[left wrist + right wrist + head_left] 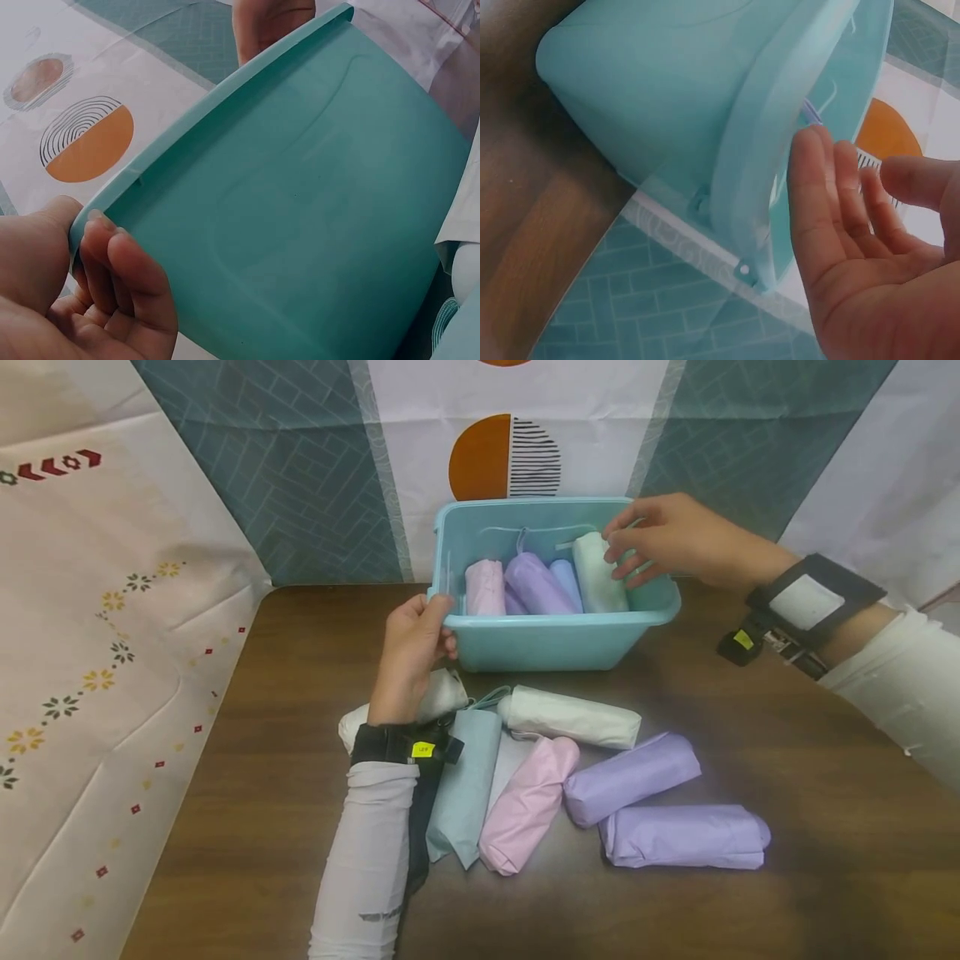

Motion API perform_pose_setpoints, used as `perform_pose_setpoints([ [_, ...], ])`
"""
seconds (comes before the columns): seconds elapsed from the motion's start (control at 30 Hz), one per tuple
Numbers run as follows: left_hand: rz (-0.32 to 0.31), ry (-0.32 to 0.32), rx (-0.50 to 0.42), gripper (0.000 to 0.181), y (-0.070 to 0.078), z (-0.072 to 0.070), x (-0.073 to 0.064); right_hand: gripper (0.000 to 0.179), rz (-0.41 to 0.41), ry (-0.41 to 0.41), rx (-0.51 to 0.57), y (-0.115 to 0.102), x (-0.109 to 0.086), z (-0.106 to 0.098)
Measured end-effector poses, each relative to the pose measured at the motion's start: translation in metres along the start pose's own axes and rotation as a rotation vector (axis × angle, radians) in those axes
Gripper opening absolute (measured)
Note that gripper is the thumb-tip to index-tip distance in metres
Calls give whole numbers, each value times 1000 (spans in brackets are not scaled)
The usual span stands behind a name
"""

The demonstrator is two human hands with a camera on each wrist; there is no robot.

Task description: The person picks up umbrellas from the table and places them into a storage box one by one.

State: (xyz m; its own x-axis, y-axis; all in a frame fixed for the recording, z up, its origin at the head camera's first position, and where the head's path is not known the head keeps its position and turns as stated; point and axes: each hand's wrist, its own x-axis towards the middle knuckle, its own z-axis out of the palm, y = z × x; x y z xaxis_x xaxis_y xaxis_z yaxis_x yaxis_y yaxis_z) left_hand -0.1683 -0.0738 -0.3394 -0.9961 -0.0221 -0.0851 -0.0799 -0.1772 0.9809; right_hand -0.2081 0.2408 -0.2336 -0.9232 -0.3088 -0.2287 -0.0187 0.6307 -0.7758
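A light blue plastic bin (pixel 540 643) stands at the back of the table, tilted towards me. Its front left rim is gripped by my left hand (pixel 411 647), thumb on top and fingers curled beneath, as the left wrist view also shows. My right hand (pixel 663 543) hovers over the bin's right end, fingers loosely bent and apart in the right wrist view. Just beside its fingertips lies a pale green folded umbrella (pixel 597 575); whether they touch, I cannot tell. Also inside are a pink umbrella (pixel 485 588), a purple umbrella (pixel 542 583) and a blue one (pixel 566 580).
In front of the bin lie a white umbrella (pixel 573 717), a grey-blue umbrella (pixel 467 777), a pink umbrella (pixel 528 806) and two purple umbrellas, one upper (pixel 633 778), one lower (pixel 686 837). My left forearm partly covers another whitish bundle (pixel 442 695). Patterned cloth (pixel 300 468) hangs behind.
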Motion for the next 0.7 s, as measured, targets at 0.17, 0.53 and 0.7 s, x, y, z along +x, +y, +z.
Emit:
perform_pose_setpoints([
  [0.17, 2, 1, -9, 20, -2, -1, 1, 43, -60, 43, -24, 3, -8, -3],
  [0.53, -7, 10, -20, 20, 0, 2, 1, 41, -74, 132, 45, 9, -33, -7],
  [0.7, 1, 11, -35, 20, -1, 2, 1, 40, -91, 173, 78, 14, -45, -8],
])
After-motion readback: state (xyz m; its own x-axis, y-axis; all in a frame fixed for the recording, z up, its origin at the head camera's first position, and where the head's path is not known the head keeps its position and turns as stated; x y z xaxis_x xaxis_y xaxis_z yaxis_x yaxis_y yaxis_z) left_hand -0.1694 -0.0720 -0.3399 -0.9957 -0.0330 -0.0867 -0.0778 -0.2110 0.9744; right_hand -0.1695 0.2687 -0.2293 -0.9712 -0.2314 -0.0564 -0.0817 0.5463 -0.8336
